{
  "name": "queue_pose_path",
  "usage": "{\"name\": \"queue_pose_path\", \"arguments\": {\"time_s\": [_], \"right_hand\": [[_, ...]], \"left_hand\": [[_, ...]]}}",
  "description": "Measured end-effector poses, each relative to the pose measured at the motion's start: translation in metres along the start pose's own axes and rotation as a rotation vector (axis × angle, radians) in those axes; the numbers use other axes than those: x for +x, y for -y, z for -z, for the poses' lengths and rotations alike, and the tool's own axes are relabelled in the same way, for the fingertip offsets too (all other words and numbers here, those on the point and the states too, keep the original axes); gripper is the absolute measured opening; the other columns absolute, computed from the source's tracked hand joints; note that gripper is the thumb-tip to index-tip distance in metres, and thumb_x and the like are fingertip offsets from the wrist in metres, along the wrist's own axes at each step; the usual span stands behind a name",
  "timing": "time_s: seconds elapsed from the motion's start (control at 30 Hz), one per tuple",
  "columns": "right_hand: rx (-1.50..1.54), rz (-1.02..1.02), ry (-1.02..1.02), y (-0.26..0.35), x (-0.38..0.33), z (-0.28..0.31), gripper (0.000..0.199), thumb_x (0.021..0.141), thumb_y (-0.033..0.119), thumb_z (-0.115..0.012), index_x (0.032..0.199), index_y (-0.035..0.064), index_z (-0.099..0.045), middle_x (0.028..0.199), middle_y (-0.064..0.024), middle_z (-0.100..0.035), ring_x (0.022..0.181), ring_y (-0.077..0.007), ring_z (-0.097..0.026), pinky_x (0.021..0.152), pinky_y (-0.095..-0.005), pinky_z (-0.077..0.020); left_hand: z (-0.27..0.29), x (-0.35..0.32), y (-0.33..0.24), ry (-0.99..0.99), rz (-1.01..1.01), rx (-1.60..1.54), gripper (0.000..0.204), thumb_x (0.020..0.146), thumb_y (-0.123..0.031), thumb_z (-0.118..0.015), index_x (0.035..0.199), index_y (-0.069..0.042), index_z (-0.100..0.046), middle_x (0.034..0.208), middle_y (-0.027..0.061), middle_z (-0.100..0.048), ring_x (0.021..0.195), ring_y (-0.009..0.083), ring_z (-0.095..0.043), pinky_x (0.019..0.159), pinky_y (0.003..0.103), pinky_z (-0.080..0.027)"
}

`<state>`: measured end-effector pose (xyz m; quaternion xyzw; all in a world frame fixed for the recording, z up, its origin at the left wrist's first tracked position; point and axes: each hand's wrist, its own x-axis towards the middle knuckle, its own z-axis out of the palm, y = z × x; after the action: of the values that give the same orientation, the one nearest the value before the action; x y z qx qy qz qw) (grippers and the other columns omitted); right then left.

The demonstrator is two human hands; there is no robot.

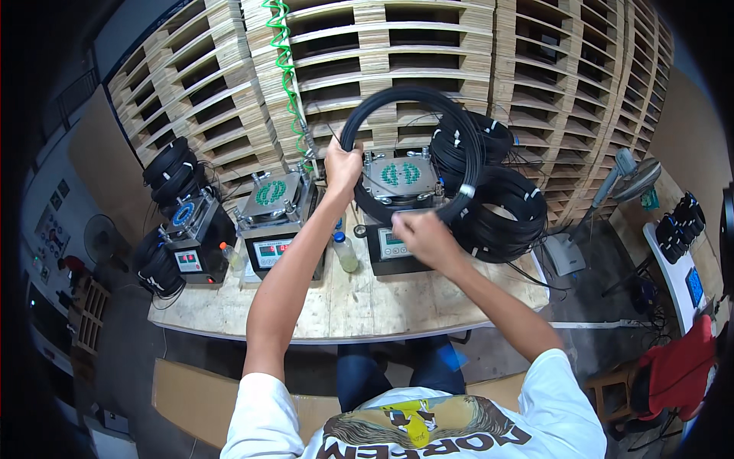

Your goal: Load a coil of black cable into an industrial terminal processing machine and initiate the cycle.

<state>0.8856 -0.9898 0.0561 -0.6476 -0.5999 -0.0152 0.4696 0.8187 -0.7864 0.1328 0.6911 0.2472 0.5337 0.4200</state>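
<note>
A large coil of black cable is held up over the workbench, with a white tie around its lower right side. My left hand is closed round the coil's left side, and a thin loose end sticks up beside it. Just below the coil's lower edge is my right hand, its fingers curled together and slightly blurred; what they hold, if anything, is hidden. Behind the coil stands a machine with a metal top plate bearing green round parts. Its control box sits under my right hand.
Tied black cable coils are piled at the right of the wooden bench. Two similar machines, one with a green-dotted plate, stand leftward. A blue-capped bottle stands midway. Stacked pallets rise behind; a fan stands right.
</note>
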Motion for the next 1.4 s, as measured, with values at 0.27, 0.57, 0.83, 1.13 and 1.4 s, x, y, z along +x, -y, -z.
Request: {"name": "queue_pose_path", "arguments": {"time_s": [0.27,0.57,0.83,1.13,1.4], "right_hand": [[0.988,-0.516,0.513,-0.013,0.001,0.006,0.05,0.109,0.038,-0.04,0.134,-0.0032,-0.053,0.103,-0.019,-0.068,0.086,-0.0242,-0.071,0.081,-0.0358,-0.0594],[1.043,-0.419,0.05,-0.021,-0.008,-0.049,0.078,0.097,0.034,-0.067,0.159,0.0193,-0.021,0.123,-0.0109,-0.062,0.105,-0.0214,-0.065,0.092,-0.0386,-0.0526],[1.401,-0.471,-0.896,-0.031,0.076,-0.01,0.034,0.089,0.008,-0.068,0.12,0.0123,-0.053,0.083,-0.0064,-0.06,0.068,-0.0217,-0.064,0.067,-0.0399,-0.0594],[1.528,-0.257,-0.437,-0.034,0.073,0.015,0.042,0.097,0.019,-0.063,0.136,0.0151,-0.049,0.108,-0.0175,-0.067,0.103,-0.0339,-0.069,0.083,-0.0455,-0.0599],[1.595,-0.284,-0.344,-0.049,0.069,0.013,0.033,0.098,0.029,-0.066,0.126,0.0165,-0.057,0.074,0.0011,-0.05,0.066,-0.0141,-0.053,0.067,-0.0275,-0.0503]], "left_hand": [[-0.025,-0.009,-0.005,-0.232,0.321,-0.438,0.019,0.091,-0.002,-0.062,0.109,-0.009,-0.059,0.077,0.0026,-0.059,0.056,0.0135,-0.053,0.05,0.032,-0.043],[-0.034,-0.029,0.004,-0.387,0.435,-0.66,0.019,0.093,0.001,-0.059,0.107,-0.011,-0.054,0.082,0.0018,-0.057,0.057,0.0151,-0.053,0.046,0.031,-0.044],[-0.05,-0.08,0.011,-0.372,0.501,-0.935,0.047,0.096,-0.002,-0.062,0.135,-0.019,-0.042,0.095,0.004,-0.057,0.061,0.0145,-0.055,0.055,0.032,-0.05],[-0.035,-0.095,0.014,-0.293,0.394,-0.896,0.058,0.096,0.0,-0.063,0.143,-0.02,-0.036,0.101,0.003,-0.058,0.07,0.0119,-0.056,0.066,0.028,-0.051],[-0.009,-0.085,0.029,-0.173,0.393,-0.892,0.08,0.085,0.006,-0.071,0.147,-0.022,-0.03,0.092,0.0042,-0.06,0.073,0.0151,-0.06,0.07,0.035,-0.053]]}}
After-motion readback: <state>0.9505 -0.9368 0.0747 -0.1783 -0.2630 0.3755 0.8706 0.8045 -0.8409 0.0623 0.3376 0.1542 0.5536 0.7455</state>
